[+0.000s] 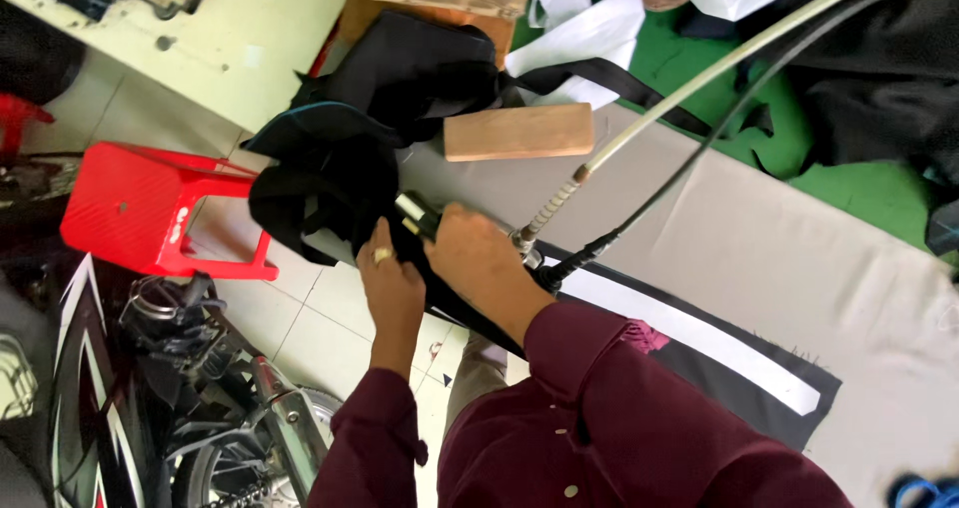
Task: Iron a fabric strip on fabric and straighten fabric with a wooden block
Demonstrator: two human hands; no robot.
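My left hand (392,286), with a ring on one finger, presses on black fabric (335,173) that is bunched at the edge of the grey padded table (799,238). Right beside it, my right hand (481,260) grips the handle of a steam iron (418,212); only the iron's dark, metallic front shows past my fingers. A pale hose (699,80) and a black cable (689,173) run from the iron up to the top right. A black piece with a white strip (699,336) lies flat on the table by my right forearm.
A wooden block (519,131) rests on the table just beyond the iron. White cloth (589,30) and dark fabric (879,78) lie on a green surface (859,183) further back. A red plastic stool (130,208) and a motorcycle (200,398) stand on the tiled floor at left.
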